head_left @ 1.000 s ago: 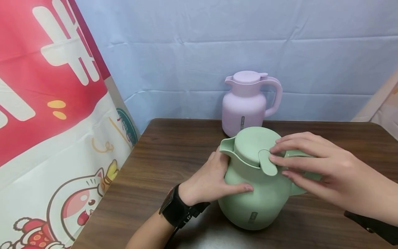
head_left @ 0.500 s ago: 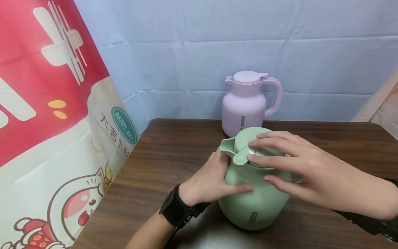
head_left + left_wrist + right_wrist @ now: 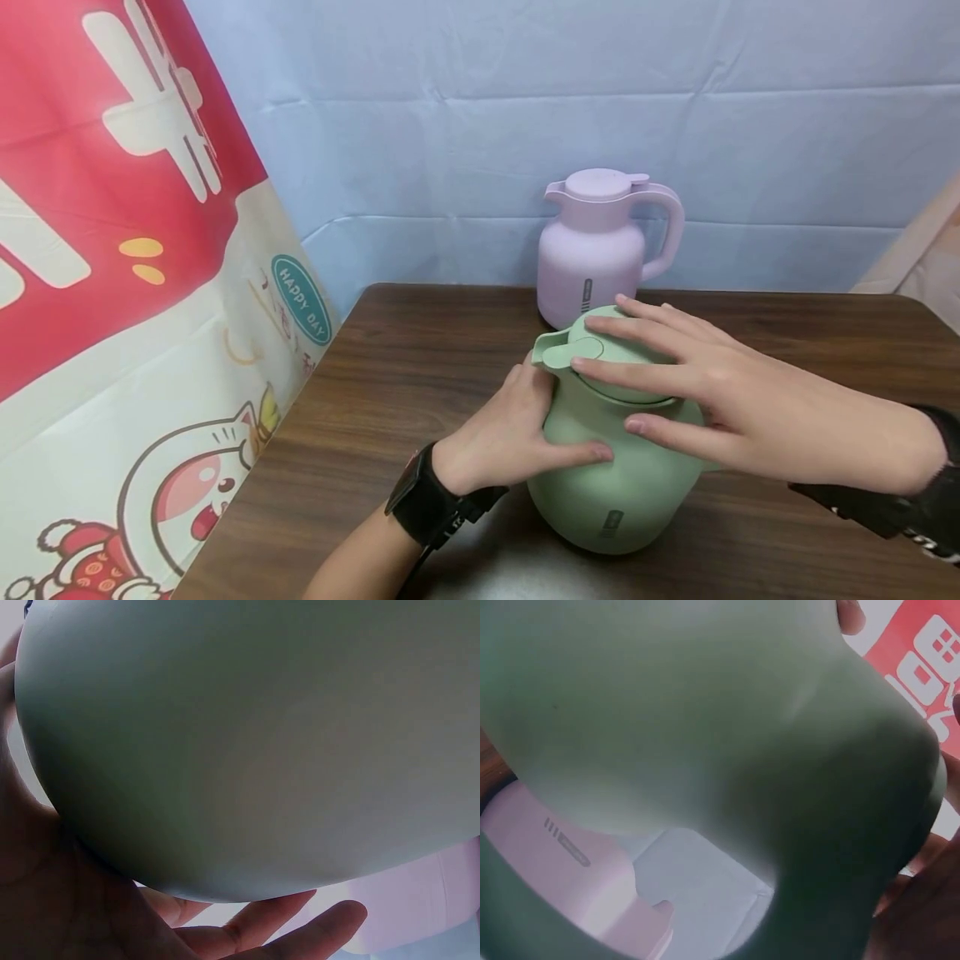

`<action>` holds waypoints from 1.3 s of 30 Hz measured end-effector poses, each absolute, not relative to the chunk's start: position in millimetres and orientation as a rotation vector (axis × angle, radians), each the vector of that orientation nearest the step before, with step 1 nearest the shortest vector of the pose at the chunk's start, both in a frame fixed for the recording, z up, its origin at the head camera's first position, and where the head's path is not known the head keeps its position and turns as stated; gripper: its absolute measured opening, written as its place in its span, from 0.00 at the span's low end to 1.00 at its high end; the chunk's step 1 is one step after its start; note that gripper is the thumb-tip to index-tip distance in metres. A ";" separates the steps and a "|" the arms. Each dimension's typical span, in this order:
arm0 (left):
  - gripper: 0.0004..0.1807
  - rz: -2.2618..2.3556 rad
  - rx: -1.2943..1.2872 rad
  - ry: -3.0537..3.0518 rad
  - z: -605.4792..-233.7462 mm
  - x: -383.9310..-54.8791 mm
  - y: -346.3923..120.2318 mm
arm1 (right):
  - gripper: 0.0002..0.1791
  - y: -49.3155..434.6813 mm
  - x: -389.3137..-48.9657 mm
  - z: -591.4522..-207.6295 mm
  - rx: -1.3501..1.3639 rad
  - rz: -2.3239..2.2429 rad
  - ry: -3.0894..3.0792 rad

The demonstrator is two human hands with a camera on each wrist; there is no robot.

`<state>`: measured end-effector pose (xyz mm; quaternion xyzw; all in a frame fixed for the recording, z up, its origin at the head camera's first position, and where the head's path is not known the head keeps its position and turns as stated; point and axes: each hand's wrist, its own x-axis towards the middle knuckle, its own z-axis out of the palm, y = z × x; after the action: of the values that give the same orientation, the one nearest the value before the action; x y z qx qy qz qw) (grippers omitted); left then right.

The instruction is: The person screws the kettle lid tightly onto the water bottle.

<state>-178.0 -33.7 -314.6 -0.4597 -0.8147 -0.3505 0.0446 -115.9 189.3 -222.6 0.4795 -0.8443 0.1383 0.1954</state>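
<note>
A light green thermos jug (image 3: 615,483) stands upright on the table, its spout to the left. My left hand (image 3: 506,433) grips its upper body from the left, thumb across the front and the other fingers behind. In the left wrist view, fingers (image 3: 277,930) show below the jug's rounded side. My right hand (image 3: 697,375) lies over the lid (image 3: 622,362) with nearly straight, spread fingers. One fingertip touches the lid's tab (image 3: 572,353), which points towards the spout. The right thumb is lower, in front of the jug's neck. The jug's handle is mostly hidden by the right hand.
Behind the green jug stands a lilac thermos jug (image 3: 588,258), handle to the right, near the dark wooden table's (image 3: 420,358) back edge. A pale blue cloth (image 3: 420,150) hangs behind the table. On the left hangs a red and white printed cloth (image 3: 187,350).
The tab has swung from the front right of the lid round to the spout side, and my right hand has moved left across the lid with it. My left hand keeps its hold.
</note>
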 end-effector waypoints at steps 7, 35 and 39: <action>0.53 -1.084 -1.384 -2.488 -314.9 -177.1 -34.7 | 0.32 189.3 -117.9 -221.2 1.304 0.326 -2.458; 0.55 -1.075 -1.341 -2.555 -315.0 -175.8 -36.2 | 0.38 199.2 -125.8 -211.7 1.080 0.225 -2.611; 0.54 -1.067 -1.344 -2.542 -314.8 -176.1 -35.9 | 0.40 204.1 -126.1 -206.2 1.152 0.285 -2.679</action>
<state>-176.1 -35.9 -314.8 -0.4378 -0.8283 -0.3476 0.0372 -126.1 204.1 -206.2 0.3908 -0.9093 0.0968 0.1054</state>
